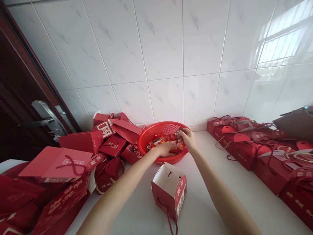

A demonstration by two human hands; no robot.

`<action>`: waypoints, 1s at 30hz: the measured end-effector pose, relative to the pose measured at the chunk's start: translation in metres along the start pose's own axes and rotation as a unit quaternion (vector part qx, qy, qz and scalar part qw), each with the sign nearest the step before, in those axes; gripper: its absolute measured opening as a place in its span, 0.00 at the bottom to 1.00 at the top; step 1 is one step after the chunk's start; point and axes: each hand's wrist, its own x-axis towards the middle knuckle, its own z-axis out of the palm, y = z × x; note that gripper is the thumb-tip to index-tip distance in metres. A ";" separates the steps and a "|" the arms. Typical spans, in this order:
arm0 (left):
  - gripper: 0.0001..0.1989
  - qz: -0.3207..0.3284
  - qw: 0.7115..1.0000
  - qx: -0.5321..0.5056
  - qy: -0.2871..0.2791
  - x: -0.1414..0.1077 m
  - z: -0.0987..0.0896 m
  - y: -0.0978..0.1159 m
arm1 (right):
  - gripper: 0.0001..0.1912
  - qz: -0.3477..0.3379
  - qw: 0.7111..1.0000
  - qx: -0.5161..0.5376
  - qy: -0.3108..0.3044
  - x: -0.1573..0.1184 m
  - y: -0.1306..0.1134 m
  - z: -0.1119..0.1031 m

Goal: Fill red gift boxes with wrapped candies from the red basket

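Note:
A red plastic basket (pixel 144 135) with a perforated wall holds small, shiny wrapped sweets (pixel 158 140), mostly red with some yellow. Inside it, my left hand (pixel 166 149) lies over the sweets with its fingers stretched out to the right. My right hand (pixel 188 138), at the basket's right side, pinches a small dark packet (pixel 179 132) between thumb and fingers. Between my forearms stands a red gift box (pixel 161 195), its top open and its white inside showing. A dark red cord handle (pixel 169 220) hangs from its near side.
Red gift boxes and folded cartons (pixel 114 145) are piled loosely at the left. Closed red boxes (pixel 244 150) with cord handles stand in rows along the right. Behind is a tiled wall (pixel 163 55); a dark door with a metal handle (pixel 46 120) is at the left.

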 end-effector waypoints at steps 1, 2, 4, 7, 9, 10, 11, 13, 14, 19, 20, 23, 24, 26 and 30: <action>0.19 0.019 0.999 -0.001 -0.033 0.002 0.002 0.000 | 0.09 0.000 1.000 0.000 0.001 0.000 0.000 0.000; 0.19 0.030 0.998 0.000 -0.055 0.003 0.003 0.000 | 0.09 0.000 1.000 -0.001 0.003 0.000 0.000 -0.001; 0.15 0.026 0.998 0.009 -0.062 0.005 0.004 0.000 | 0.09 0.000 1.000 -0.001 0.006 0.001 0.000 -0.001; 0.06 0.001 0.999 0.025 -0.039 0.006 0.005 -0.001 | 0.09 -0.004 1.000 0.001 0.008 0.002 0.001 -0.001; 0.06 -0.018 0.999 0.034 -0.021 0.005 0.004 0.000 | 0.08 -0.007 1.000 0.002 0.008 0.002 0.001 0.000; 0.07 -0.027 0.999 0.036 -0.011 0.004 0.004 0.001 | 0.08 -0.008 1.000 0.003 0.008 0.002 0.002 0.000; 0.08 -0.035 0.999 0.036 0.000 0.003 0.004 0.001 | 0.08 -0.010 1.000 0.003 0.009 0.002 0.002 0.000; 0.11 -0.052 0.998 0.029 0.020 0.002 0.003 0.003 | 0.08 -0.009 1.000 0.006 0.012 0.002 0.002 0.000; 0.13 -0.061 0.997 0.023 0.033 0.001 0.003 0.003 | 0.07 -0.008 1.000 0.010 0.013 0.001 0.001 0.000; 0.13 -0.094 0.980 -0.030 0.171 0.001 -0.004 -0.001 | 0.08 0.003 0.999 0.040 0.014 0.000 -0.002 0.001; 0.12 -0.099 0.971 -0.046 0.212 0.001 -0.007 -0.002 | 0.08 0.006 0.999 0.048 0.014 0.000 -0.002 0.001; 0.11 -0.104 0.936 -0.106 0.319 0.001 -0.016 -0.007 | 0.10 0.023 0.997 0.078 0.011 0.003 -0.004 -0.001; 0.12 -0.103 0.924 -0.127 0.347 -0.001 -0.019 -0.008 | 0.10 0.031 0.995 0.091 0.010 0.004 -0.004 -0.002; 0.13 -0.101 0.900 -0.159 0.394 -0.006 -0.024 -0.009 | 0.11 0.047 0.992 0.118 0.007 0.007 -0.008 -0.005; 0.13 -0.053 0.847 -0.253 0.465 -0.031 -0.026 -0.006 | 0.11 0.070 0.984 0.166 -0.020 0.010 -0.022 -0.012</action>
